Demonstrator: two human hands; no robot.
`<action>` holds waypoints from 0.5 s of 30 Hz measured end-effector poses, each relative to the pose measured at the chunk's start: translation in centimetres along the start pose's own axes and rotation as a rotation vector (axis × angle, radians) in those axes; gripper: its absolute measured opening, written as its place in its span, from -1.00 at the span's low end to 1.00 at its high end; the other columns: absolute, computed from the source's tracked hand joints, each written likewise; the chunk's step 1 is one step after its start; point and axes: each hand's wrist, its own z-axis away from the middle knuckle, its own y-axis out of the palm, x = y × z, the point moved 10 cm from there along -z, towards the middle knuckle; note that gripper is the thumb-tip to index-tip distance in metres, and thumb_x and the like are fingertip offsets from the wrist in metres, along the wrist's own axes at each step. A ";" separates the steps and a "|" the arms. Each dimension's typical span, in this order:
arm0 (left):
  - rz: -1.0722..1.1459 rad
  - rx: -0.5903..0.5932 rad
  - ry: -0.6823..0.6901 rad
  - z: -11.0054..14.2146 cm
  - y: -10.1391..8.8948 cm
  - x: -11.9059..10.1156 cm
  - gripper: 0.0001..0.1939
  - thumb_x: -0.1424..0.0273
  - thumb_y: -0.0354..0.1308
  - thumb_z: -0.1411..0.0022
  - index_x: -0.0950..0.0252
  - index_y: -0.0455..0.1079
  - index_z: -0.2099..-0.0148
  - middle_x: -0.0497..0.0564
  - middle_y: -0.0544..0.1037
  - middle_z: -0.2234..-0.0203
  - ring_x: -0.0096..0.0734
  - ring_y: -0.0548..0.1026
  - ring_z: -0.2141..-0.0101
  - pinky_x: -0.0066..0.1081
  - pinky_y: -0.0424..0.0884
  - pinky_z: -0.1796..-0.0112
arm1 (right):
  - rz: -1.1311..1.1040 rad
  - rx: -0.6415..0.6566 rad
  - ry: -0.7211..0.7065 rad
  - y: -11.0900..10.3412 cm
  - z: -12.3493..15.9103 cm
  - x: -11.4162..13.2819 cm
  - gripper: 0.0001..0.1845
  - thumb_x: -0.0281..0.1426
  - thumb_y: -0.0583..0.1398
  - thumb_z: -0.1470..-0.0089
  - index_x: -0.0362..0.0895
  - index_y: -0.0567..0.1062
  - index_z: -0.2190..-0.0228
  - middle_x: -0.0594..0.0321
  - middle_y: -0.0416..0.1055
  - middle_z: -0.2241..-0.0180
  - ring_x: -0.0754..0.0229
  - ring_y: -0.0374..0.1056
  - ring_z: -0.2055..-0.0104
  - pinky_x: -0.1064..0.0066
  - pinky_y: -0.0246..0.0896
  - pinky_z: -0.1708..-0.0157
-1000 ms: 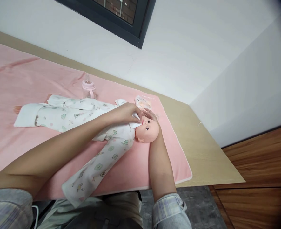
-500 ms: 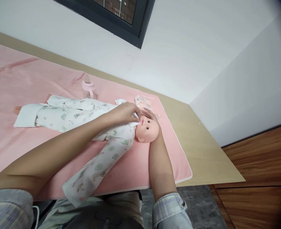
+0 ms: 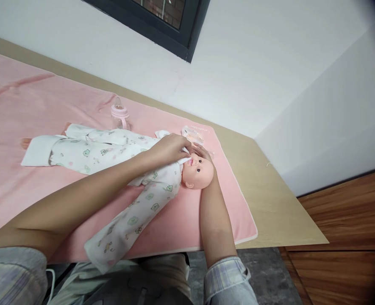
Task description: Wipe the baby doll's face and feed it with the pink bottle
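A baby doll (image 3: pixel 198 177) lies on its back, its head to the right, dressed in a white printed outfit (image 3: pixel 123 146). One long sleeve (image 3: pixel 126 224) hangs over the table's near edge. My left hand (image 3: pixel 171 148) is at the doll's neck, thumb and fingers pinched on a white cloth (image 3: pixel 184 160) whose edge reaches the doll's mouth. Whether this cloth is the collar or a separate piece, I cannot tell. My right hand (image 3: pixel 203 151) is at the far side of the doll's head, fingers stretched out, the forearm passing beside its crown; the palm is hidden.
A pink-topped baby bottle (image 3: pixel 120 116) stands behind the doll. Near the head lies a small clear packet (image 3: pixel 193 134). The pink blanket (image 3: pixel 231 212) covers much of the tan table (image 3: pixel 279 216), which meets a white wall. Wooden panels (image 3: pixel 349 212) are at the right.
The view has shifted slightly. My left hand is still at the doll's neck with the cloth pinched, and my right hand stays by the head.
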 end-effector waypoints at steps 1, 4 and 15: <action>-0.014 0.001 0.009 0.0 0.1 -0.2 -0.80 0.51 0.18 -0.21 0.27 0.63 0.20 0.00 0.66 0.30 -0.17 0.56 0.22 -0.36 0.30 0.27 | 0.016 -0.007 -0.005 0.0 0.1 0.2 -0.58 -0.23 0.24 -0.12 0.00 0.46 -0.03 0.21 0.52 -0.11 0.09 0.38 -0.24 0.15 0.21 -0.34; -0.037 0.000 0.026 -0.1 0.4 -0.6 -0.78 0.54 0.16 -0.21 0.29 0.63 0.19 0.02 0.66 0.27 -0.16 0.57 0.21 -0.36 0.31 0.25 | 0.074 -0.017 -0.027 0.1 0.4 0.8 -0.62 -0.25 0.20 -0.15 -0.02 0.48 -0.01 0.18 0.51 -0.13 0.13 0.37 -0.26 0.21 0.20 -0.34; -0.078 -0.040 0.025 -0.2 -0.2 -0.6 -0.81 0.51 0.18 -0.26 0.30 0.62 0.17 0.03 0.66 0.23 -0.14 0.57 0.17 -0.33 0.32 0.23 | 0.013 -0.017 -0.034 -0.4 -0.9 -0.3 -0.61 -0.25 0.19 -0.15 -0.02 0.46 -0.01 0.20 0.53 -0.08 0.13 0.43 -0.19 0.18 0.23 -0.32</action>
